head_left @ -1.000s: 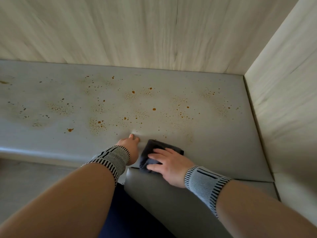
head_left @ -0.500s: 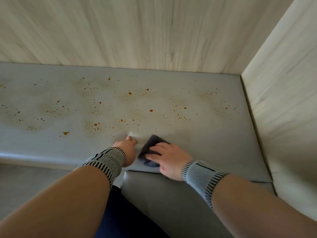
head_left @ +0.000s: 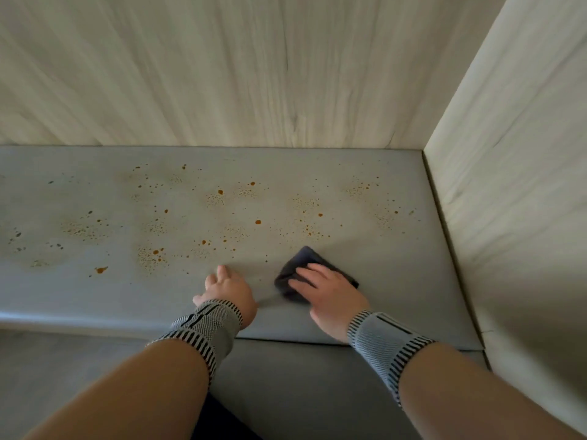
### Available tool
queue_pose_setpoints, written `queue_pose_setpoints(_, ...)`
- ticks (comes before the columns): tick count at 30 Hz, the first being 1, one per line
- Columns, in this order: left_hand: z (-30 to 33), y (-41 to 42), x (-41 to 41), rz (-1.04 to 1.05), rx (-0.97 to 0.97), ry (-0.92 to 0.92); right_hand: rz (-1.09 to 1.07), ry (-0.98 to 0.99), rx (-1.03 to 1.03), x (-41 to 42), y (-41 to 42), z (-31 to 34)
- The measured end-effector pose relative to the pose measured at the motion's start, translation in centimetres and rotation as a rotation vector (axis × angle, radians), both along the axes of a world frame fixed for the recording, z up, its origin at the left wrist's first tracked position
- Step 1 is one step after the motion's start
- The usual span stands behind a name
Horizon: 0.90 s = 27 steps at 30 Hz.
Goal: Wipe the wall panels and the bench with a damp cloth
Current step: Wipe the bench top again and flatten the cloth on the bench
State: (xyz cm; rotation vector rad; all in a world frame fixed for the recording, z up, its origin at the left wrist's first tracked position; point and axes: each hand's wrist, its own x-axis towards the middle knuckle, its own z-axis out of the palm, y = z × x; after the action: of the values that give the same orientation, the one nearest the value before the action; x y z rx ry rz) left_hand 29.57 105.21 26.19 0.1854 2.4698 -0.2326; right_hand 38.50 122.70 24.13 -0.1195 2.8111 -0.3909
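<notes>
A dark folded cloth lies on the grey padded bench, and my right hand presses flat on it with straight fingers. My left hand rests on the bench to the left of the cloth, fingers forward, holding nothing. Orange-brown spots are scattered over the bench beyond both hands. A pale wood-grain wall panel stands behind the bench and another wall panel closes its right end.
A second grey cushion lies below the bench seat, under my forearms. The bench's rounded front edge runs to the left, with grey floor below it.
My right hand has pushed the cloth to the right and further onto the bench, away from my left hand. The left hand has stayed near the same spot.
</notes>
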Motion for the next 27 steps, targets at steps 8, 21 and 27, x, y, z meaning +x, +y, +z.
queue_pose_setpoints(8,-0.2,8.8,0.2,-0.185,0.259,-0.007,-0.821,0.034,0.081,-0.3,7.9,-0.9)
queue_pose_setpoints(21,-2.4,13.3,-0.7,-0.238,0.210,-0.131,-0.864,0.106,0.002,-2.1,8.8,-0.7)
queue_pose_setpoints(27,-2.6,13.2,-0.8,-0.360,0.164,-0.085,-0.680,0.247,-0.425,-1.3,8.7,0.2)
